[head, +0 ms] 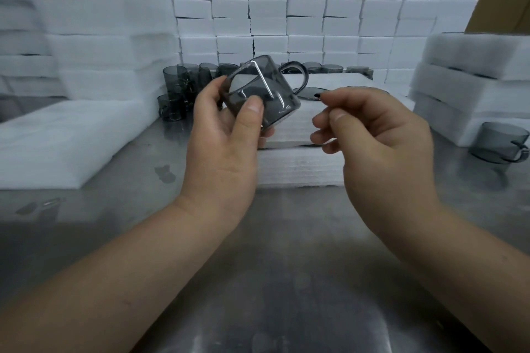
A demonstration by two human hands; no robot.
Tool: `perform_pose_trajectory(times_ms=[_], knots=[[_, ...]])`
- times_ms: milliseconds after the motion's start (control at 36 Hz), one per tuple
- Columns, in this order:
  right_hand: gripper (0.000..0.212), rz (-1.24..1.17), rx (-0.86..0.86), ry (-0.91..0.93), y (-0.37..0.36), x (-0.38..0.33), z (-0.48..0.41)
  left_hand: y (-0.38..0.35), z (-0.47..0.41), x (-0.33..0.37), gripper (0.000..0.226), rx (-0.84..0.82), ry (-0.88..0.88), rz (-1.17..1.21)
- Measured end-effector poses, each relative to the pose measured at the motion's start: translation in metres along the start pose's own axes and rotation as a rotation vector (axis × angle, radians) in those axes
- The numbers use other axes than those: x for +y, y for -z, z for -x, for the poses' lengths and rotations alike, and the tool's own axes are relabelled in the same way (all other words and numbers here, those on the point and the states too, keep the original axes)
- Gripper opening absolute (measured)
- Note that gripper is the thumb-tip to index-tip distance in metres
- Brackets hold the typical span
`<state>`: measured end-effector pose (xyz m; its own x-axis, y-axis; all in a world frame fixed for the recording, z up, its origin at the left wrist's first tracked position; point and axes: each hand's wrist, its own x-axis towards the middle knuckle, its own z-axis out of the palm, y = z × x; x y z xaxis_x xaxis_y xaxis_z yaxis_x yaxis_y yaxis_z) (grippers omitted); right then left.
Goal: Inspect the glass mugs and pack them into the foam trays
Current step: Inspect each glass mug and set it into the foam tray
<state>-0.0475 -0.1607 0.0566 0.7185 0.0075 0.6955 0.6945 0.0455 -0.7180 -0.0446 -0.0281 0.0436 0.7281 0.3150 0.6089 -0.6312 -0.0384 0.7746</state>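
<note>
I saw the steel desk (pixel 286 281) walled along its far edge by stacked foam blocks (pixel 307 8). A pile of foam trays (pixel 301 169) lay mid-desk, with clustered grey mugs (pixel 183 86) behind its left corner. My left grip (pixel 226 135) was wrapped round a smoky glass mug (pixel 275 89), tilted above the trays. The right grip (pixel 381 135) hung just beside it, loosely curled and holding nothing.
</note>
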Motion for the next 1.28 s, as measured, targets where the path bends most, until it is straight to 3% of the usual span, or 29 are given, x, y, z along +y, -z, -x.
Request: perform_pose_trajectory(times_ms=[167,306,417,528,750,889,1056,1223,1278], knots=[[0.021,0.07,-0.006,0.017,0.001,0.002,0.0,0.001,-0.002,0.001,0.039,0.007,-0.006,0.021],[0.02,0.101,0.015,0.039,0.0,0.002,0.0,0.0,0.0,0.002,0.071,-0.033,-0.087,-0.016],[0.035,0.118,-0.073,0.066,-0.002,0.0,0.003,-0.001,0.006,0.005,0.081,-0.054,-0.145,-0.213],[0.051,0.189,-0.138,0.063,-0.002,0.0,0.005,0.0,0.007,0.007,0.078,-0.024,-0.268,-0.445],[0.058,0.276,-0.133,0.064,-0.003,0.0,0.005,0.002,0.009,0.005,0.073,-0.103,-0.509,-0.616],[0.068,0.314,-0.105,0.057,-0.004,0.002,0.006,0.002,0.011,0.003,0.076,-0.145,-0.526,-0.668],[0.06,0.32,-0.094,0.035,-0.003,0.005,0.005,0.002,0.011,0.004,0.067,-0.189,-0.532,-0.688],[0.068,0.304,-0.054,0.035,-0.002,0.008,0.002,0.003,0.01,0.003,0.069,-0.261,-0.564,-0.629],[0.067,0.327,-0.029,0.068,-0.001,0.009,0.001,0.004,0.01,0.003,0.069,-0.217,-0.532,-0.678]])
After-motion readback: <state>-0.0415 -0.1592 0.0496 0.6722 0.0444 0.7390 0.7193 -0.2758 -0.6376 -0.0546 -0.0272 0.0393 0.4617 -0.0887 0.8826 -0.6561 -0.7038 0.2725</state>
